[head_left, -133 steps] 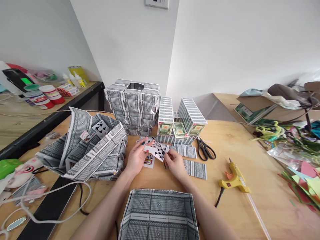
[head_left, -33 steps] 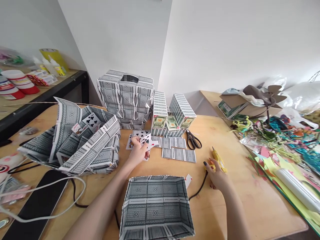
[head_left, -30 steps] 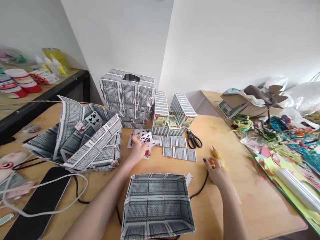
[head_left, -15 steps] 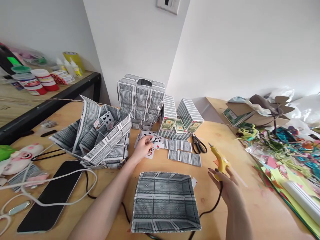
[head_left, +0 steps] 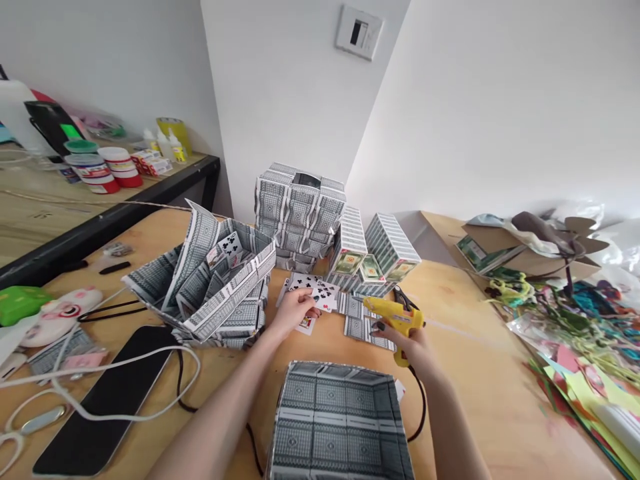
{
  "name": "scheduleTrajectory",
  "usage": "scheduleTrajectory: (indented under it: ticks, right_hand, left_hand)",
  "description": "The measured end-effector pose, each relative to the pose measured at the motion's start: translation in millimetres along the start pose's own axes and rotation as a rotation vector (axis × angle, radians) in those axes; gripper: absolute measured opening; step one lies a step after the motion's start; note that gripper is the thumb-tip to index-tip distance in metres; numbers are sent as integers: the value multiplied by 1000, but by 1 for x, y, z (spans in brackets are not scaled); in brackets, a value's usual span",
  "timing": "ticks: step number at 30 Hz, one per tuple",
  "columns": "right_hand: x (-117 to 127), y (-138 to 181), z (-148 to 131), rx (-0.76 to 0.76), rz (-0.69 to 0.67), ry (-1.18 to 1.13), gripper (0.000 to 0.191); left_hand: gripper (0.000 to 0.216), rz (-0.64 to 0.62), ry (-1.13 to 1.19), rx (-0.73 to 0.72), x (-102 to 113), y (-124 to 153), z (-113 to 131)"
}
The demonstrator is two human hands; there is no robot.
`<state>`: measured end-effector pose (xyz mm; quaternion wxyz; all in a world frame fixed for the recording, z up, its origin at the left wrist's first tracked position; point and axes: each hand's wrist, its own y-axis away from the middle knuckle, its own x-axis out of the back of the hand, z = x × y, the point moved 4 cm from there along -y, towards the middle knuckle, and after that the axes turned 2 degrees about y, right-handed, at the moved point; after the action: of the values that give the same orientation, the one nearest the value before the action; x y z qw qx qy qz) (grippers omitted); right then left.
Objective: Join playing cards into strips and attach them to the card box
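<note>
My left hand (head_left: pixel 294 308) pinches a few face-up playing cards (head_left: pixel 320 291) just above the wooden table (head_left: pixel 480 373). My right hand (head_left: pixel 407 340) is closed round the grip of a yellow glue gun (head_left: pixel 395 313), its nozzle pointing left toward the cards. The gun's black cord (head_left: pixel 419 413) trails down beside an open box made of card backs (head_left: pixel 340 420) right in front of me. Face-down cards (head_left: pixel 361 327) lie under the gun.
A collapsed card structure (head_left: pixel 215 280) sits on the left, a tall card box (head_left: pixel 299 203) and stacked card decks (head_left: pixel 380 250) behind. Black scissors (head_left: pixel 400 293) lie behind the gun. A phone (head_left: pixel 100 393) and white cable (head_left: pixel 125 373) are at left, craft scraps (head_left: pixel 575 313) at right.
My right hand left the cards, reached right to the glue gun, picked it up and brought it left toward the cards. My left hand kept hold of the cards.
</note>
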<state>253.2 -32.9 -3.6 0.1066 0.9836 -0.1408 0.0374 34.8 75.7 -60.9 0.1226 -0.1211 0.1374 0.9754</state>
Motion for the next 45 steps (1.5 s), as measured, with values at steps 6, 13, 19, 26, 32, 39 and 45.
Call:
scheduleTrajectory:
  ticks: [6,13,19,26,32,39,45]
  right_hand:
    - [-33,-13,9,103,-166,-30,31]
    - [-37,-20,38,85,-166,-51,33]
    - [-41,-21,45,80,-157,-71,41]
    - [-42,-22,46,77,-111,-96,36]
    - [-40,-22,51,114,-36,19,40]
    - [-38,-22,54,118,36,58,39]
    - [-39,-21,53,146,47,100,37]
  left_hand:
    - [25,-34,-6,-18,-4,2,0]
    - [25,-104,-70,-29,-10,0,-6]
    - [24,-137,-108,-50,-17,5,-3]
    - [23,-159,-90,-69,-20,9,0]
    - [25,-124,-64,-50,-19,6,-4]
    - [25,-109,-56,-49,-19,6,-3]
    - [25,-112,-58,-48,-18,5,-4]
